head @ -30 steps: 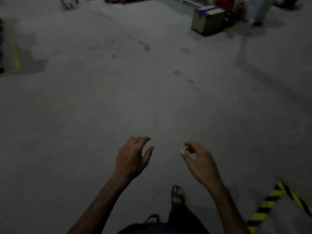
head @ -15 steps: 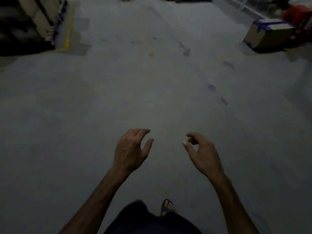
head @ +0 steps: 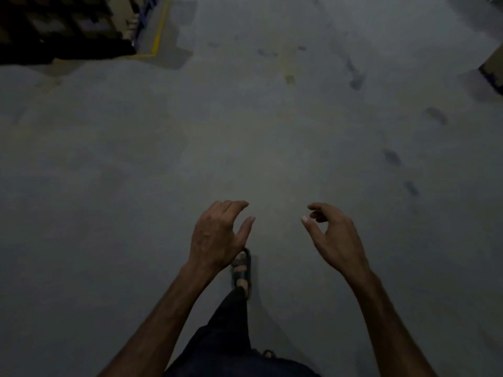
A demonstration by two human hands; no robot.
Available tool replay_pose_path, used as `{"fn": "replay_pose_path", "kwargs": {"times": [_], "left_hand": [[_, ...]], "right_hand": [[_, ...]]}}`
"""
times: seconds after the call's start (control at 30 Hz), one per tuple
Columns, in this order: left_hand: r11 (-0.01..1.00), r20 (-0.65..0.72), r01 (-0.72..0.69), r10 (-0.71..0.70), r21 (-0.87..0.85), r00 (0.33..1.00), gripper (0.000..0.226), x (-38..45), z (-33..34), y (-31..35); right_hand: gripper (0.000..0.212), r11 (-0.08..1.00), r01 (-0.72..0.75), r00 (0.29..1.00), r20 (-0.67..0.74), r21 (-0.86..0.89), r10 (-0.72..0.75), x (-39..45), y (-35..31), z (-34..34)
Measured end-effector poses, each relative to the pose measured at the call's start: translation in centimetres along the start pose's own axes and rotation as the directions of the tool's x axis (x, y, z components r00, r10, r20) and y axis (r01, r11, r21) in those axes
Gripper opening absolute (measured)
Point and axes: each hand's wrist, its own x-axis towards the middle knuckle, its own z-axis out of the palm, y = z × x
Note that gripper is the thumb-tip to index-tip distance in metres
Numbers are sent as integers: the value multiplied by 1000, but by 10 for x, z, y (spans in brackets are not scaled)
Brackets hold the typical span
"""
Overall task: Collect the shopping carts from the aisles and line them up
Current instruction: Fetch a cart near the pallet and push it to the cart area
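Shopping carts: 0 in view, so nothing lies between, under or ahead of either hand, and where the nearest one stands cannot be told from this view. Left hand (head: 217, 235) held out in front of the body, fingers loosely curled, thumb apart from them, holding nothing. Right hand (head: 333, 235) just beside it, level with it, thumb and forefinger curved toward each other but not touching, also holding nothing. Directly below the left hand, 1 sandalled foot (head: 241, 270) is forward on the grey concrete floor (head: 136, 186), which suggests a walk across open ground. Ahead and right of the hands, a trail of dark smudges (head: 392, 157) runs up the floor. Far ahead and left, dark pallet stacks (head: 54, 28) sit behind a yellow floor line (head: 159, 31); at the far right edge, the corner of a cardboard box (head: 494, 69). Risks, as judged: light is dim, so a low obstacle or a wet patch among the smudges could be missed underfoot in open sandals; heading may be wrong, since no cart is visible to steer toward; box and pallet corners could snag a cart pushed wide later.
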Motion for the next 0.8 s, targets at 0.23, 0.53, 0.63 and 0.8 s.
{"fn": "replay_pose_path", "kwargs": {"times": [0.23,0.53,0.63,0.8], "left_hand": [[999,25,29,-28,-16,999,37,149,36,-52],[1000,40,-20,21,-6,999,34,348,61,-111],[1000,36,-28,28,-14,999,37,408,77,-121],[1000,51,-23,23,-6,998,39,504,123,-134]], "right_hand": [[37,999,-23,1000,-18,-22,23,156,-15,7],[38,998,-57,995,-86,11,57,339,-39,2],[37,998,-63,993,-97,17,64,397,-33,-1],[36,997,-77,992,-103,22,79,501,-4,-1]]}}
